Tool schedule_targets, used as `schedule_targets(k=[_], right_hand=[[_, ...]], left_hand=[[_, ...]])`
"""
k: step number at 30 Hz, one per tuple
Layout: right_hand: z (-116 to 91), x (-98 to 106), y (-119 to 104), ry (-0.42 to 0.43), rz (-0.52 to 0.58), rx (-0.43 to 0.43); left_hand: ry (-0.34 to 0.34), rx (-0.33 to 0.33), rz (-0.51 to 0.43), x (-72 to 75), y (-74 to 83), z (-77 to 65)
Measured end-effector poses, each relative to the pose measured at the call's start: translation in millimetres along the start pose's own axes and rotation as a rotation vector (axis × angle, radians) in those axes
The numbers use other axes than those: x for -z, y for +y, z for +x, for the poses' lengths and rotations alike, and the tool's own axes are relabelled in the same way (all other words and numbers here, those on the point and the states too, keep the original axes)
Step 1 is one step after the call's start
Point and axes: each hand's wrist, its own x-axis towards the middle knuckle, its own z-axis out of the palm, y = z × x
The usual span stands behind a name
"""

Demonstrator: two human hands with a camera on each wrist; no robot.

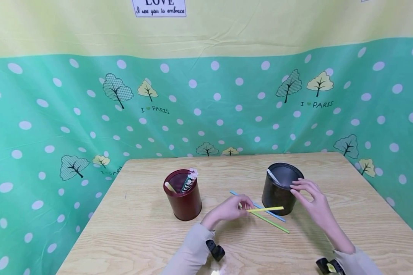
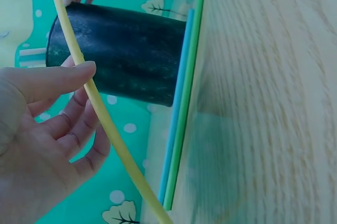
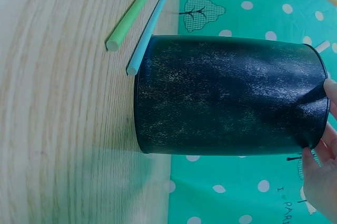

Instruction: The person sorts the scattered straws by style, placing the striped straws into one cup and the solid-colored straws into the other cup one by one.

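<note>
Wooden table (image 1: 330,229) — the left hand (image 1: 228,210) pinches a yellow straw (image 1: 265,209) between thumb and fingers, its long axis pointing toward 3 o'clock at the black cup (image 1: 278,194). The right hand (image 1: 313,200) — fingers loosely spread — touches the cup's rim.

Hidden or cut off:
- Blue straw (image 1: 258,206): middle covered by the left hand (image 1: 228,210) and yellow straw (image 1: 265,209).
- Black cup (image 1: 278,189): base edge behind the straws; contents barely legible.
- Red cup (image 1: 183,194): contents too small to identify.
- Right hand (image 3: 321,171): cropped in the right wrist view.
- Wall sign (image 1: 159,7): top cropped.
</note>
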Motion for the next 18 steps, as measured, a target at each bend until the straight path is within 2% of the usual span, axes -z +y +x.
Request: schedule_targets(k=[2, 4, 8, 10, 13, 15, 18], right_hand=[[2.0, 2.3, -13.5, -0.007, 0.014, 0.002], [3.1, 3.9, -24.5, -0.010, -0.021, -0.021], [2.6, 4.0, -25.4, -0.013, -0.051, -0.035], [2.8, 4.5, -26.0, -0.019, -0.027, -0.037], [0.7, 2.5, -12.3, -0.015, -0.025, -0.031], [-2.1, -0.9, 5.3, -0.001, -0.032, -0.025], [-5.2, -4.9, 27.2, 0.009, -0.042, -0.030]], left_hand=[[0.015, 0.009, -0.023, 0.8, 2.1, 0.3], [0.030, 0.024, -0.047, 1.4, 4.3, 0.6], [0.058, 0.044, -0.085, 3.9, 12.6, -0.3], [0.069, 0.040, -0.111, 7.9, 23.5, -2.5], [0.075, 0.038, -0.137, 14.1, 39.4, -5.5], [0.078, 0.041, -0.149, 18.0, 49.0, -7.5], [0.098, 0.041, -0.158, 19.6, 54.0, -8.2]])
